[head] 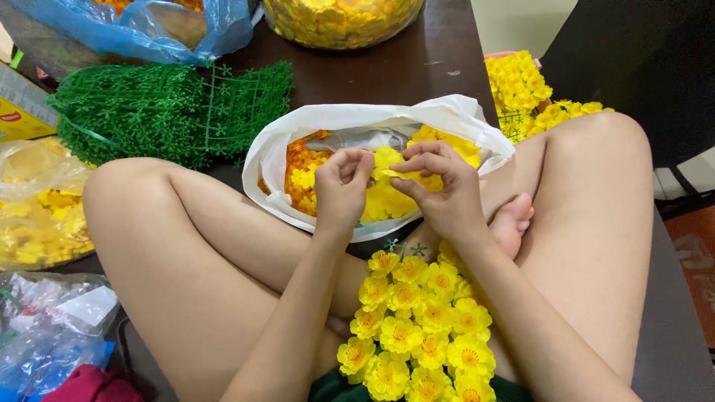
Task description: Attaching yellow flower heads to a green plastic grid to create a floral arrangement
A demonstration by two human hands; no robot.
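Observation:
My left hand (341, 184) and my right hand (439, 186) meet above a white plastic bag (313, 123) of loose yellow and orange petals. Both hands pinch a small yellow flower piece (387, 160) between their fingertips. On my lap lies a green mat covered with finished yellow flowers (417, 320), just below my wrists. My crossed bare legs frame the bag and the mat.
A stack of bare green plastic grid mats (164, 108) lies at the left. A blue bag (149, 30) and a clear bag of yellow petals (339, 21) sit at the top. More flowered mats (521, 85) lie at the right. Clear bags of petals (37, 208) sit at the left edge.

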